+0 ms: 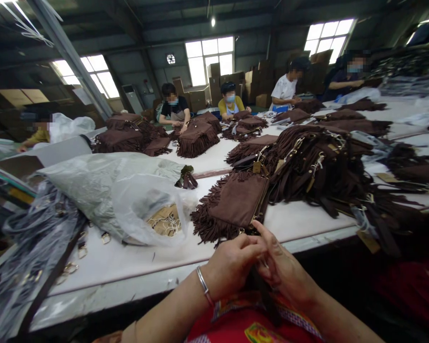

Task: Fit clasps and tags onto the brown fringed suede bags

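A brown fringed bag point(239, 197) lies flat on the table, its near corner just in front of my hands. My left hand point(232, 262), with a silver bangle at the wrist, is closed in a pinch. Pressed against it, my right hand point(286, 264) is closed too, its index finger stretched to a small metal fitting at the bag's corner. A dark brown strap point(266, 290) hangs down from between both hands over my red apron. The fingers hide the piece of strap they grip.
To the right rises a heap of brown fringed bags point(314, 162) with straps and tags. A plastic sack point(121, 195) with tags and strings stands left, beside plastic-wrapped straps point(46, 243) with metal buckles. Across the white table point(128, 267), several co-workers sit among more bags point(200, 136).
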The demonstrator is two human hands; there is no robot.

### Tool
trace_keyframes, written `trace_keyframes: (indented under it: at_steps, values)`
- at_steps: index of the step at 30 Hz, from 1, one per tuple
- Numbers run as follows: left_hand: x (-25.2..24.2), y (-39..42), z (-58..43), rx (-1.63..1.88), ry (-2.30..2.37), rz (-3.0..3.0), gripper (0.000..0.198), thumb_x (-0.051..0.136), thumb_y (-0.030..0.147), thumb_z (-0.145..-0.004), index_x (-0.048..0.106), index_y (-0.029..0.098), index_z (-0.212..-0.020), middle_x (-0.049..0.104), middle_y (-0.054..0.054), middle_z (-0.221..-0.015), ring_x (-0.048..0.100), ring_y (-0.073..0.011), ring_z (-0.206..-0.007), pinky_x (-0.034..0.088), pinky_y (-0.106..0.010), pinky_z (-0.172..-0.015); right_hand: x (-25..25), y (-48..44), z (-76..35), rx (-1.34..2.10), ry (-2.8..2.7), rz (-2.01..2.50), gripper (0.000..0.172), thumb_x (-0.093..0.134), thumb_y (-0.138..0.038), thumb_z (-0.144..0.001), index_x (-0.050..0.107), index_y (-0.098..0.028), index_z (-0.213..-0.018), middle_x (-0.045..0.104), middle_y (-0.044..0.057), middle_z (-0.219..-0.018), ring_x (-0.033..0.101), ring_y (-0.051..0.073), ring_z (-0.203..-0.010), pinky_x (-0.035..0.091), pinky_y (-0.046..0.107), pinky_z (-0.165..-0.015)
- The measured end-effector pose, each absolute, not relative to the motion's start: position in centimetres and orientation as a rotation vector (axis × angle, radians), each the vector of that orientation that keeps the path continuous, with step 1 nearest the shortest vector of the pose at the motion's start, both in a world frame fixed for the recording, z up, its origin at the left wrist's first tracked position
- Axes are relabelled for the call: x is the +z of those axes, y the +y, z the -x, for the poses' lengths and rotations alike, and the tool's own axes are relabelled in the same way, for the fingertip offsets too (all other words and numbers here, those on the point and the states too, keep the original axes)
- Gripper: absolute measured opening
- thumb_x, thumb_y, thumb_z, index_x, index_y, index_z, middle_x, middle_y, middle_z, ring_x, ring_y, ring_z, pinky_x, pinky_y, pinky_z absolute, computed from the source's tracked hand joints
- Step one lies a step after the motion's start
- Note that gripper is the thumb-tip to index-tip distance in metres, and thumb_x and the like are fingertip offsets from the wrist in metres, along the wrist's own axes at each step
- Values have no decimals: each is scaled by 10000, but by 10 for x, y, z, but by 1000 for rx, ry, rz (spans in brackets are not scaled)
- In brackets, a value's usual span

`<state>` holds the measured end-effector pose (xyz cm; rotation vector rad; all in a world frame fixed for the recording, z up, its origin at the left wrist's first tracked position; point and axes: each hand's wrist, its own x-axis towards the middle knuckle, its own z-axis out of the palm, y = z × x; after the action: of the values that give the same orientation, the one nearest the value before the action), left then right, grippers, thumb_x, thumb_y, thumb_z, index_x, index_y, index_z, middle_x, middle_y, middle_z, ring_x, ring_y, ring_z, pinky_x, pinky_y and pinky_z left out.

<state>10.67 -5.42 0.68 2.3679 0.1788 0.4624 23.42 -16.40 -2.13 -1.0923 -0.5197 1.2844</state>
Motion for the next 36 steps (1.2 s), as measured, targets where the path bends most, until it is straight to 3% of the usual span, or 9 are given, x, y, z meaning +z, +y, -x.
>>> trace_keyframes:
  at_steps: [4, 7, 11, 14, 18, 22, 24, 27, 36]
  values:
    - [4, -47, -103, 372, 137, -2439, 215, 559, 173, -903, 684, 250, -1059, 667, -65, -1102, 652, -176, -953, 522, -246, -833, -22, -161, -233, 1363, -430, 940, 747, 481, -696, -889, 257, -354, -1515, 645, 23, -892, 332, 38, -456, 186, 191, -414]
    - [1, -44, -104, 338, 141, -2447, 152, 536, 166, -908, 647, 207, -1001, 667, -80, -1045, 634, -185, -973, 516, -264, -863, -24, -160, -233, 1380, -415, 885, 679, 487, -671, -901, 315, -369, -1485, 599, 104, -1241, 376, 6, -456, 171, 189, -405]
    - [-3, -46, -105, 281, 184, -2454, 96, 531, 160, -898, 590, 185, -969, 645, -102, -1061, 611, -199, -989, 508, -287, -871, -25, -160, -232, 1417, -449, 864, 595, 460, -636, -932, 368, -370, -1456, 498, 125, -1402, 444, 6, -484, 183, 186, -407]
    - [-4, -49, -103, 291, 212, -2405, 69, 508, 155, -904, 560, 182, -942, 636, -106, -1089, 607, -190, -953, 498, -286, -839, -25, -160, -234, 1391, -435, 924, 589, 490, -627, -922, 410, -350, -1437, 513, 130, -1376, 461, 21, -507, 201, 183, -398]
    - [-6, -50, -98, 294, 372, -2231, 114, 432, 145, -939, 521, 190, -885, 636, -23, -778, 577, -139, -685, 462, -253, -681, -29, -163, -238, 1289, -531, 1114, 575, 571, -607, -886, 505, -306, -1373, 617, 106, -1197, 495, 64, -552, 291, 193, -416]
    - [-13, -52, -97, 403, 520, -2187, 91, 474, 165, -923, 520, 191, -850, 608, -11, -721, 553, -142, -648, 420, -260, -646, -35, -165, -243, 819, -1076, 1476, 274, 615, -440, -900, 703, -243, -1071, 680, 76, -989, 620, 195, -799, 519, 326, -697]
    - [-17, -54, -97, 469, 548, -2226, 77, 492, 156, -907, 539, 188, -855, 611, -19, -741, 555, -150, -676, 412, -268, -662, -37, -165, -245, 532, -1353, 1534, 200, 553, -344, -939, 721, -247, -991, 685, 78, -946, 628, 227, -898, 519, 368, -813]
    - [-22, -56, -98, 527, 561, -2267, 80, 505, 151, -899, 565, 186, -859, 620, -27, -760, 556, -156, -696, 404, -270, -658, -37, -164, -246, 326, -1568, 1550, 223, 491, -269, -959, 712, -237, -949, 676, 78, -868, 623, 216, -828, 514, 360, -766]
    - [-37, -37, -119, 764, 913, -2492, 203, 665, 370, -845, 571, 196, -893, 604, -71, -888, 581, -217, -817, 457, -318, -717, -55, -150, -255, 342, -1199, 1745, 205, 556, -354, -932, 680, -229, -827, 673, 45, -832, 624, 209, -815, 475, 325, -772]
